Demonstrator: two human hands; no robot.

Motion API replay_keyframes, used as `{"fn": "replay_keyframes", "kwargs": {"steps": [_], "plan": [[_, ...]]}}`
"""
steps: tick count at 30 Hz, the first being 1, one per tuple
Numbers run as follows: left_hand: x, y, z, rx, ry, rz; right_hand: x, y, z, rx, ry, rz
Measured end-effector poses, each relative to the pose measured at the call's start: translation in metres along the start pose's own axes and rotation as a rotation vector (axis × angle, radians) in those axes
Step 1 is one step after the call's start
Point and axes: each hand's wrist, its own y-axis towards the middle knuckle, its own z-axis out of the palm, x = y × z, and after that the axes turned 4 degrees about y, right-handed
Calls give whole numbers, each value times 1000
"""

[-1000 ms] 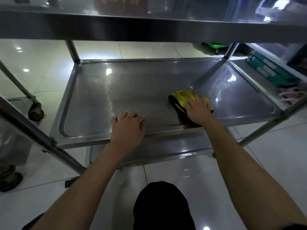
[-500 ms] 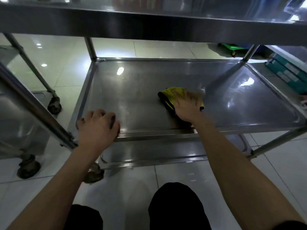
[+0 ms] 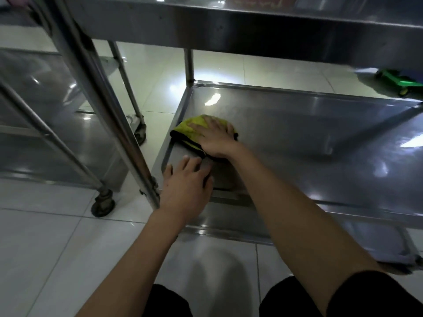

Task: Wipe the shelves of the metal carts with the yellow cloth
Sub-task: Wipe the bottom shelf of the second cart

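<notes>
Standing at the far left, a second metal cart (image 3: 57,115) shows blurred steel shelves, slanted posts and a dark caster wheel (image 3: 103,203) on the pale glossy floor tiles (image 3: 45,248), which mirror ceiling lights. Just right of it, a corner post (image 3: 128,143) marks the left end of the cart being cleaned. The left hand (image 3: 186,191) rests on the near left corner of the middle shelf (image 3: 320,145), fingers straight and slightly spread, holding nothing. Just beyond it, the right hand (image 3: 215,138) presses flat on the yellow cloth (image 3: 190,129), fingers straight and a little apart; the cloth, yellow with a dark edge, lies bunched at the shelf's left end against its raised rim. That shelf is a shallow steel tray, shiny with streaked reflections, running off to the right. Above it the top shelf (image 3: 251,26) crosses the view as a dark steel band, and a lower shelf (image 3: 377,243) peeks out beneath. Farther right, on the floor behind the cart, sits a green wheeled object (image 3: 400,84), blurred. No writing or label can be read anywhere. Dark-clothed knees (image 3: 297,298) fill the bottom edge.
</notes>
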Motion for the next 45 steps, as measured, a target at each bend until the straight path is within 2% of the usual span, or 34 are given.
{"fn": "replay_keyframes", "kwargs": {"steps": [5,10,17,22,24,28,30,33,45], "plan": [[26,-7,-4,18,-9,-27,33,18,13,16,6,-86],[35,-15,-10,9,-28,-42,27,12,20,-46,38,-103],[30,-15,-12,18,-32,-47,-75,-33,-14,-169,25,104],[-4,-5,-17,49,17,-139,-148,-87,-37,-204,-22,280],[-36,-2,-18,35,-56,-90,-165,-108,-43,-209,-16,304],[-111,-5,-12,35,-168,194,-184,-150,-44,-247,-8,332],[-129,-9,-5,70,-88,267,-186,-168,-46,-251,-29,360],[-133,-12,7,26,-14,254,-185,-188,-44,-286,-109,358],[-113,8,10,-18,-158,240,-133,-219,-9,-269,-24,419]]}}
